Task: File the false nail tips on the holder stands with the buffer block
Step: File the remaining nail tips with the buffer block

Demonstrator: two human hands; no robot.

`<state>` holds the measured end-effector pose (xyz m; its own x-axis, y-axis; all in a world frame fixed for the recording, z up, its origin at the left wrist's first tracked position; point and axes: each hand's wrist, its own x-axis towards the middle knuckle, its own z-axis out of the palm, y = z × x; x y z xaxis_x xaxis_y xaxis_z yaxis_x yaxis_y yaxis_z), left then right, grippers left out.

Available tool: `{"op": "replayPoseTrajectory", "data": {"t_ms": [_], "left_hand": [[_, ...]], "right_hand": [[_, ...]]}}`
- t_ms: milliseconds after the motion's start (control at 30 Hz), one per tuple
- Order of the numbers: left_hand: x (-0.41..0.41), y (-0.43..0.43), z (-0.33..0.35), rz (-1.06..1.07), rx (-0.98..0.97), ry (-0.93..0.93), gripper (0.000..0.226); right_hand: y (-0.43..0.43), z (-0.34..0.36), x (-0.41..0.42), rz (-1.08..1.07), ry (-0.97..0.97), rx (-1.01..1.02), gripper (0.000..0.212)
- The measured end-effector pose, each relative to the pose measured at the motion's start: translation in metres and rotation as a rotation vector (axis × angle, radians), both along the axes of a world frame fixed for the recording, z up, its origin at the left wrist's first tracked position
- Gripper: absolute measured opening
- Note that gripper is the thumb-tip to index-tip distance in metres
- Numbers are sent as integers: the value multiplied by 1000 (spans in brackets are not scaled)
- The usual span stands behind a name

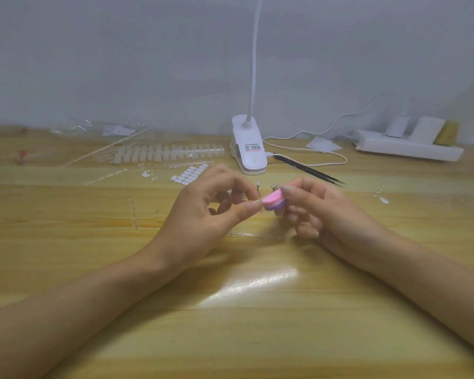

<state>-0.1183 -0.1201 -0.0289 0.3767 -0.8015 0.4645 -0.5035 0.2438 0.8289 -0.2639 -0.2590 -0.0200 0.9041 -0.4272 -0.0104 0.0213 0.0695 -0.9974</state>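
Right hand gripping pink-and-purple buffer block just above wooden surface, in front of two holder stands. Left hand pinching thumb and forefinger at block's end; item between them too small to tell. White clip lamp standing behind.

Setting: a desk set up as a small nail-craft workstation. Wood-grain tabletop against a plain grey wall. Clip-on lamp just beyond the fingers. Strips of false nail tips beyond-left. Black tweezers and white power strip beyond-right.
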Motion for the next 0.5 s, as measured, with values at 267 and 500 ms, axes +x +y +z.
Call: {"op": "replayPoseTrajectory", "data": {"t_ms": [267, 500], "left_hand": [[0, 0, 0, 10, 6, -19, 8], [-2, 1, 2, 10, 3, -49, 7]], "right_hand": [[1, 0, -1, 44, 17, -53, 18], [-1, 0, 1, -4, 16, 1, 27]]}}
